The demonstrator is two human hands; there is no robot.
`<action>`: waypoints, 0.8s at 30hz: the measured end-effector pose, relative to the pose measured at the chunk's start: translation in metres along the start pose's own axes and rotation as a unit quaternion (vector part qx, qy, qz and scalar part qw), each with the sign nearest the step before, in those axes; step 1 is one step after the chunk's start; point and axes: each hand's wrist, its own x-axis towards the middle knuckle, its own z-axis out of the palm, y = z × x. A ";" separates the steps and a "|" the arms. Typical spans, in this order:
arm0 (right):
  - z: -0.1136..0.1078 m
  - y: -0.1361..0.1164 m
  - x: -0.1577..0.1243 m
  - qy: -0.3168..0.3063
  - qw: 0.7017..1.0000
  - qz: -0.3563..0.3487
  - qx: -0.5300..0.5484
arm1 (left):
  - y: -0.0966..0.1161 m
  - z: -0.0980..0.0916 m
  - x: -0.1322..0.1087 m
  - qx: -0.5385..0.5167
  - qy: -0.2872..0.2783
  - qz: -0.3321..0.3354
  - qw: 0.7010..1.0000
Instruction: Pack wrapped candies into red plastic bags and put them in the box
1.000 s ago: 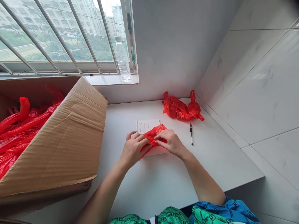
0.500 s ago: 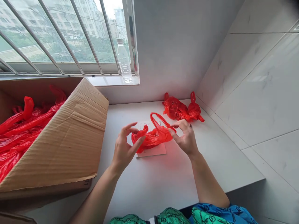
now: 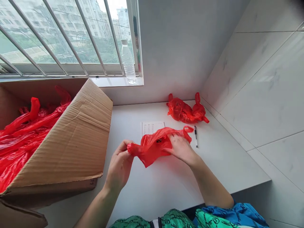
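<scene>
A red plastic bag (image 3: 154,148) is stretched between my two hands above the white table. My left hand (image 3: 120,166) is closed, its thumb and fingers pinching the gathered left end of the bag. At the other side, my right hand (image 3: 181,148) reaches into the bag's mouth. Its thumb points left, apart from the fingers, whose tips are partly hidden by red plastic. Something small and dark (image 3: 159,140) shows in the bag's mouth, too small to make out. Behind the bag lies a printed paper sheet (image 3: 152,126), partly covered.
Right of my hand lies a pen (image 3: 196,136). More bunched red plastic bags (image 3: 186,110) rest against the back wall. At left a cardboard box (image 3: 68,139) holds many red bags (image 3: 35,126). A clear bottle (image 3: 128,63) stands on the sill by the barred window.
My left hand has closed on the bag's left end and drawn it left and nearer. My right hand has moved from the handle loop into the bag's mouth. Pen and paper show more.
</scene>
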 end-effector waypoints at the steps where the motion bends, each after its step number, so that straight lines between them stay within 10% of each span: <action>1: -0.005 0.004 -0.002 -0.020 1.000 0.012 0.017 | -0.001 -0.004 0.003 -0.025 0.020 -0.016 0.999; 5: -0.027 0.006 -0.005 -0.064 0.996 0.029 0.046 | -0.004 -0.010 0.013 -0.009 0.133 -0.012 0.991; 9: -0.041 -0.006 0.002 -0.077 0.996 -0.041 0.031 | 0.006 0.008 0.004 0.181 0.193 0.273 0.925; 12: -0.044 -0.012 0.016 -0.046 0.992 -0.099 0.068 | 0.017 0.030 -0.004 0.317 0.061 0.442 0.837; 16: -0.030 -0.004 0.037 0.028 0.983 -0.154 0.097 | -0.001 0.048 0.012 0.531 -0.203 0.342 0.748; 24: 0.016 0.043 0.032 -0.096 0.994 -0.026 0.040 | -0.061 0.018 0.064 0.740 -0.073 0.112 0.659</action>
